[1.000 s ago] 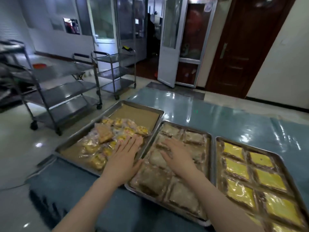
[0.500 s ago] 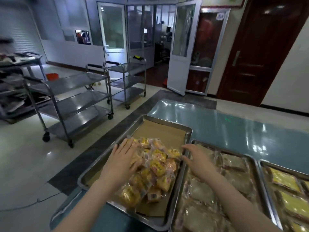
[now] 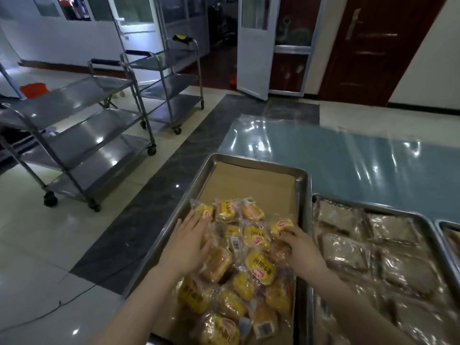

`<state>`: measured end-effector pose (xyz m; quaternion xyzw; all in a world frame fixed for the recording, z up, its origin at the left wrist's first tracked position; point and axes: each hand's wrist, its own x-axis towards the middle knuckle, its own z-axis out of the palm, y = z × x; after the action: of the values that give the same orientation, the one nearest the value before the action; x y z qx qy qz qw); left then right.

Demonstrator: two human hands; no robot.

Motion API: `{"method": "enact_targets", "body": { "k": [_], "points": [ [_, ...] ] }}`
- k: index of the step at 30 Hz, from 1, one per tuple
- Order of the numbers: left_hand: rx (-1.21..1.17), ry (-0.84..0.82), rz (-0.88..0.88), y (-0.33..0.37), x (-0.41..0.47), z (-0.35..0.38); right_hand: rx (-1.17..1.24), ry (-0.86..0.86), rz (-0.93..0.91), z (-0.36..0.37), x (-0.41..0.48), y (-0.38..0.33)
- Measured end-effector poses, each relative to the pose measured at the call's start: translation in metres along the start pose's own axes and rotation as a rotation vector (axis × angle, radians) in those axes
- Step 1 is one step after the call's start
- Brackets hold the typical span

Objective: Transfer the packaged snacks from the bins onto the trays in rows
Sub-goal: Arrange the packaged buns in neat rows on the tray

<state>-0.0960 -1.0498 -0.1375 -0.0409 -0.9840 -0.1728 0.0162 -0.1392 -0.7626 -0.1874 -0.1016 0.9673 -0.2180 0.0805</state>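
A steel tray (image 3: 302,185) lined with brown paper holds a loose heap of yellow packaged snacks (image 3: 258,267). My left hand (image 3: 189,245) lies flat with straight fingers on the left side of the heap, its fingertips by a yellow pack (image 3: 205,211). At the heap's right edge, the curled fingers of my right hand (image 3: 298,245) touch a yellow pack (image 3: 282,226); whether they grip it is unclear. A second tray (image 3: 423,217) to the right carries brown wrapped snacks laid in rows.
A third tray's corner (image 3: 448,225) shows at the far right. All trays sit on a blue glossy table (image 3: 361,165). Two steel wheeled carts (image 3: 82,135) (image 3: 171,78) stand on the tiled floor to the left. An open white door (image 3: 254,46) is behind.
The view has swung left and down. My right hand left the brown-snack tray and came onto the yellow heap. My left hand slid further over the packs.
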Motion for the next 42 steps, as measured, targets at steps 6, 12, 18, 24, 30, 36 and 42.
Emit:
{"method": "enact_targets", "body": {
  "k": [6,12,18,24,30,36,42],
  "points": [
    [-0.058,-0.119,0.138,-0.011,0.038,0.008,-0.048,0.082,0.081,0.006,0.0,-0.01],
    [-0.09,-0.157,0.218,-0.033,0.073,0.014,0.093,0.079,0.2,0.007,0.019,-0.027],
    [-0.041,-0.125,0.227,-0.039,0.115,0.031,-0.054,0.037,0.347,-0.004,0.041,-0.024],
    [-0.083,-0.214,0.214,-0.034,0.145,0.067,0.22,0.254,0.41,-0.017,0.077,-0.018],
    [0.106,-0.256,0.04,-0.05,0.172,0.103,0.199,0.396,0.433,-0.007,0.141,0.001],
    [0.195,-0.008,-0.106,-0.062,0.226,0.115,0.001,0.362,0.376,0.013,0.207,0.024],
    [0.188,0.087,-0.11,-0.063,0.266,0.123,-0.207,0.246,0.203,0.034,0.225,0.046]
  ]
}}
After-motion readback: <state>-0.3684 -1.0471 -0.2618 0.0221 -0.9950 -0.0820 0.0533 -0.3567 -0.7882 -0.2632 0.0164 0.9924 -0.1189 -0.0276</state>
